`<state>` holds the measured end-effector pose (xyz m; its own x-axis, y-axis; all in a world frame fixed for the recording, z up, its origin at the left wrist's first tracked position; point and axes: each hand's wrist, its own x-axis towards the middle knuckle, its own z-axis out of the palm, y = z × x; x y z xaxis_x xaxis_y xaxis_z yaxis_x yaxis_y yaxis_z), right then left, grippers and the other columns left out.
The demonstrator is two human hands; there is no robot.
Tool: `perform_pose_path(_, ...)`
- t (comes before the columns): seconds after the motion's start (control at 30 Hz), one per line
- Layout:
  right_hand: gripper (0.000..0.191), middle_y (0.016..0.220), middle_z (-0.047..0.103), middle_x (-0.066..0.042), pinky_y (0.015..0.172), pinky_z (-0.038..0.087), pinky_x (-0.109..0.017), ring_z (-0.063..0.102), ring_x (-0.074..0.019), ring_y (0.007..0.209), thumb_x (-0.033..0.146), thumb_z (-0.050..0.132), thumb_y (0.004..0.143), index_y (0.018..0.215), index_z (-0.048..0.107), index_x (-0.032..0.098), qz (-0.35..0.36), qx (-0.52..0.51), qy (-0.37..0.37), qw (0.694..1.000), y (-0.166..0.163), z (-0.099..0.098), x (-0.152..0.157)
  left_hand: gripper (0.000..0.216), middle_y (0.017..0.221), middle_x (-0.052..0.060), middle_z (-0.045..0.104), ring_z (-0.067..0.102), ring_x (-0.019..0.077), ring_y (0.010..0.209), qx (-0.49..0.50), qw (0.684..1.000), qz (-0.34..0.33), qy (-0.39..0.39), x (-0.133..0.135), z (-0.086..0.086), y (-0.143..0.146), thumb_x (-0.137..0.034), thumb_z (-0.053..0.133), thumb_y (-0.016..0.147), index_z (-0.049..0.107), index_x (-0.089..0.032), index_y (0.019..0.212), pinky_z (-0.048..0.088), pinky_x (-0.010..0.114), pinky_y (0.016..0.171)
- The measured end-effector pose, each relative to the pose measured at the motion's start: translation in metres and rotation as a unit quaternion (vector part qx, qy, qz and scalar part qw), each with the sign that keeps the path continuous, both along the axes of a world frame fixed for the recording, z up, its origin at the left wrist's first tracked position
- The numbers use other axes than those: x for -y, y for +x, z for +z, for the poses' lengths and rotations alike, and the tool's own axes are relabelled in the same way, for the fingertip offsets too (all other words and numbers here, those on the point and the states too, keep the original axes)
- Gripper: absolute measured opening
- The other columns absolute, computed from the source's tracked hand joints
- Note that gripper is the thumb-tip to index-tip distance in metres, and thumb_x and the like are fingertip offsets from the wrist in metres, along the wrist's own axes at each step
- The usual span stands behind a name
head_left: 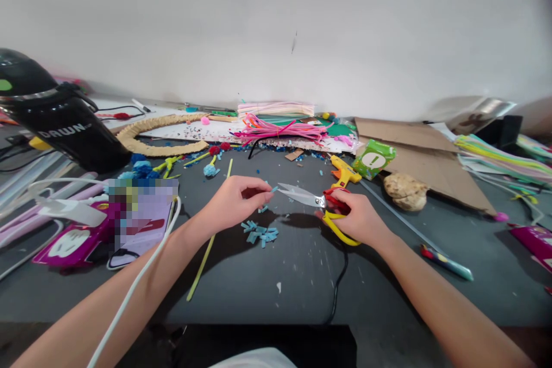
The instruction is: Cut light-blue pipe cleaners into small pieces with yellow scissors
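My right hand grips a pair of scissors with red and yellow handles, the blades pointing left and slightly parted. Between the thumb and fingers of my left hand is a small light blue strip, its end close to the blade tips. Below, a small pile of cut blue pieces lies on the dark grey table. A thin yellow-green strip runs under my left wrist. Just beyond the scissors sits a yellow glue gun.
A black bottle stands at the left, near a phone with a white cable across my left forearm. Behind are a wrapped ring and pink pipe-cleaner-like stems. Rightward lie a green packet, a brownish lump and cardboard.
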<state>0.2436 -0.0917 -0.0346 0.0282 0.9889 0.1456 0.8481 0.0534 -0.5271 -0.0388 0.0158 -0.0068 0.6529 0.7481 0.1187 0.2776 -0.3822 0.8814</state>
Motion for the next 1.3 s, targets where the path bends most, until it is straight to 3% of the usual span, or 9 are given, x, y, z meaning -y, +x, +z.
perform_pose_path(0.3,0.023,0.069,0.056,0.001,0.059,0.038,-0.026,0.046,-0.0134,0.061,0.038,0.066,0.074,0.072,0.050,0.022,0.012,0.024,-0.008,1.000,0.0016,-0.0023,-0.0007,0.019,0.078,0.003,0.067,0.058,0.0120,0.068,-0.040,0.993,-0.017,0.111,-0.0012,0.0033,-0.0028,-0.026,0.055,0.090,0.069,-0.014,0.087,0.044,0.020,0.060)
perform_pose_path(0.47,0.023,0.069,0.057,0.001,0.060,0.038,-0.026,0.047,-0.0137,0.061,0.040,0.065,0.075,0.072,0.051,0.022,0.022,0.028,-0.015,0.999,0.0025,-0.0027,-0.0011,0.016,0.076,0.001,0.063,0.053,0.0100,0.066,-0.040,0.986,-0.038,0.157,-0.0017,0.0022,-0.0038,-0.013,0.051,0.087,0.067,-0.015,0.089,0.040,0.020,0.061)
perform_pose_path(0.63,0.025,0.070,0.057,0.001,0.061,0.038,-0.027,0.047,-0.0137,0.061,0.041,0.064,0.076,0.071,0.049,0.022,0.034,0.026,-0.028,0.999,0.0013,-0.0018,-0.0009,0.024,0.077,0.001,0.062,0.054,0.0103,0.069,-0.038,0.982,-0.052,0.175,-0.0030,0.0032,-0.0049,-0.003,0.047,0.082,0.067,-0.016,0.088,0.040,0.020,0.063)
perform_pose_path(1.3,0.029,0.066,0.053,0.002,0.060,0.036,-0.026,0.043,-0.0136,0.060,0.047,0.063,0.079,0.070,0.050,0.022,0.038,0.035,-0.039,0.998,0.0012,0.0010,-0.0002,0.025,0.077,0.001,0.063,0.055,0.0107,0.069,-0.044,0.979,-0.055,0.193,-0.0037,0.0038,-0.0063,-0.004,0.047,0.082,0.068,-0.016,0.087,0.040,0.021,0.062)
